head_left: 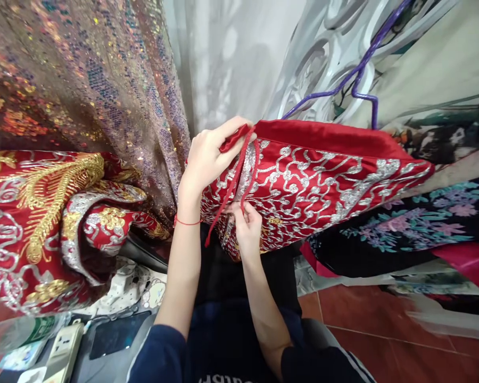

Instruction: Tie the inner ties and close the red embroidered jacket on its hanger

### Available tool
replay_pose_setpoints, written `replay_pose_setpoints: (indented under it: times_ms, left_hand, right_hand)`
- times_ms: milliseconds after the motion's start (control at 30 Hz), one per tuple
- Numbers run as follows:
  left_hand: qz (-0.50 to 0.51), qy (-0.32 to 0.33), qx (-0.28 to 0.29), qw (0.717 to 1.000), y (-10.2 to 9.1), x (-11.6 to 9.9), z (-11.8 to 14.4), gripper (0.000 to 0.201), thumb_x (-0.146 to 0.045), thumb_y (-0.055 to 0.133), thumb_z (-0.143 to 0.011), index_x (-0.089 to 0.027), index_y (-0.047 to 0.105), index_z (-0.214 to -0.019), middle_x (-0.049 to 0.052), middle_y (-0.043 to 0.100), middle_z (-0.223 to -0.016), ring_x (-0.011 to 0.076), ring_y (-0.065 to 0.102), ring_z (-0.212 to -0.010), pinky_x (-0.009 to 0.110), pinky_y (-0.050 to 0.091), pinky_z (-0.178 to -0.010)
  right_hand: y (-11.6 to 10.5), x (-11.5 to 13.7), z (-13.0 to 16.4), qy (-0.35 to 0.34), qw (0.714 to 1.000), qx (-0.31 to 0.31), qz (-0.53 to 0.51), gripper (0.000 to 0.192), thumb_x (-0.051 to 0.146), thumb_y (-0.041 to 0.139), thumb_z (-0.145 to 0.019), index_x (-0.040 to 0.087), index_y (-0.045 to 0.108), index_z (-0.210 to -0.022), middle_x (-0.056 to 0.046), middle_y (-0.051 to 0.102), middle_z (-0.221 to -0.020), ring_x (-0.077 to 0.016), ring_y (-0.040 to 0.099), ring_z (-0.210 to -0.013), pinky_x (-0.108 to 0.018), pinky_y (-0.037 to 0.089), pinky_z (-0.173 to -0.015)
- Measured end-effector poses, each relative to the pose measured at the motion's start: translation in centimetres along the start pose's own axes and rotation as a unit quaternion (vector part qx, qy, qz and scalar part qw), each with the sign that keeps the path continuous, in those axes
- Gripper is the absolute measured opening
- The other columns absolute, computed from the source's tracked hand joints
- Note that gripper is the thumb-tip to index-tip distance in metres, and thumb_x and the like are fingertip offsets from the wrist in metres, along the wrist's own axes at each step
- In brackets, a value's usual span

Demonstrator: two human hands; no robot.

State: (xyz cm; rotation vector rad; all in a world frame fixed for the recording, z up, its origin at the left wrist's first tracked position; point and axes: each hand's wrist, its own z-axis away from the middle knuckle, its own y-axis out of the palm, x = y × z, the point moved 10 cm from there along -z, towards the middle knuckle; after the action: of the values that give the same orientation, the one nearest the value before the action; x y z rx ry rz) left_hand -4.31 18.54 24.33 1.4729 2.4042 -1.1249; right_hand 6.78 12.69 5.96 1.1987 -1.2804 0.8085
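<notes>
A red skirt (303,186) with silver scroll embroidery and a plain red waistband (331,138) spreads across my lap to the right. My left hand (215,151) is closed around the folded end of the waistband. From there a thin red cord (233,186) hangs down across the cloth, its loose end at lower left. Lower down, my right hand (247,226) pinches the cord's other strand between thumb and fingers, in front of the embroidered fabric. A purple wire hanger (327,94) rises behind the waistband.
Another red garment (43,223) with gold embroidery lies at left, below a sequined cloth (104,80). A white chair back (323,69) stands behind the hanger. Black floral fabric (415,229) is at right. A plastic bottle (27,332), power strip (66,348) and phone (120,335) lie lower left.
</notes>
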Motion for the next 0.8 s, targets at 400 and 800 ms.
replay_pose_setpoints:
  times_ms: [400, 800]
  left_hand:
    - [-0.002, -0.004, -0.004, 1.0, -0.1, -0.9, 0.5, 0.023, -0.039, 0.051, -0.098, -0.028, 0.07, -0.105, 0.001, 0.065, -0.077, 0.014, 0.057, -0.068, 0.029, 0.047, -0.065]
    - [-0.009, -0.004, -0.011, 1.0, -0.4, -1.4, 0.6, 0.024, -0.042, 0.052, -0.097, -0.025, 0.069, -0.1, -0.001, 0.054, -0.066, 0.0121, 0.046, -0.06, 0.027, 0.041, -0.06]
  right_hand:
    - [0.0, 0.8, 1.2, 0.013, 0.993, 0.012, -0.117, 0.021, 0.041, 0.072, -0.08, 0.021, 0.068, -0.081, 0.0, 0.068, -0.079, -0.0141, 0.066, -0.081, -0.031, 0.055, -0.087]
    - [0.7, 4.0, 2.3, 0.003, 0.991, 0.014, -0.133, 0.02, 0.038, 0.064, -0.089, 0.019, 0.069, -0.086, -0.003, 0.073, -0.086, -0.0162, 0.072, -0.082, -0.028, 0.054, -0.075]
